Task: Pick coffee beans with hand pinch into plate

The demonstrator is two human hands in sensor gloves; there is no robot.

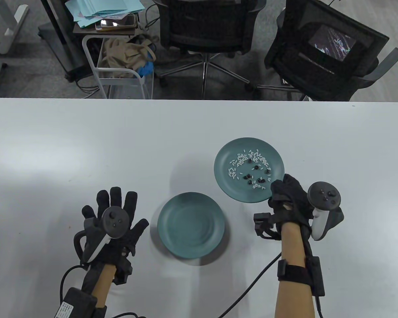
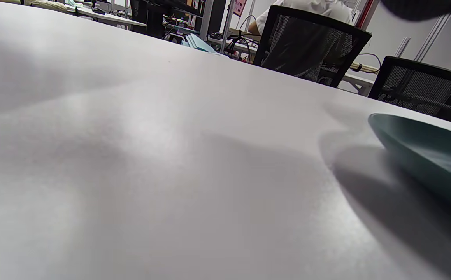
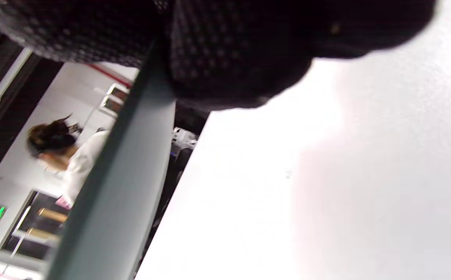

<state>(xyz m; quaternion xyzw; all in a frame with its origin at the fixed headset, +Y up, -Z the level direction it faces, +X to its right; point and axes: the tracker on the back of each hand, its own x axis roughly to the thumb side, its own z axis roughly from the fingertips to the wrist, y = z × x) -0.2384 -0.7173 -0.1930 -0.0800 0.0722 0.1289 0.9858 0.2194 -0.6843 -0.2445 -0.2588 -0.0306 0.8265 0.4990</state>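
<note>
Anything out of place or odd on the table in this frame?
Yes: the far plate holds coffee beans mixed with white rice grains, and the right hand grips its rim. The near plate is bare; the left hand lies spread beside it.

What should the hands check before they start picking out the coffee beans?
1. Beans in view: ok, dark beans lie mixed with white rice on the far plate.
2. Near plate ready: ok, nothing in it.
3. Far plate steady: cannot tell; the right hand grips its rim, and the right wrist view shows the rim under the glove.
4. Right hand free to pinch: not ok, it is busy with the plate.
5. Left hand free: ok, fingers spread, holding nothing.
6. Beans already moved: not ok, none yet.
</note>
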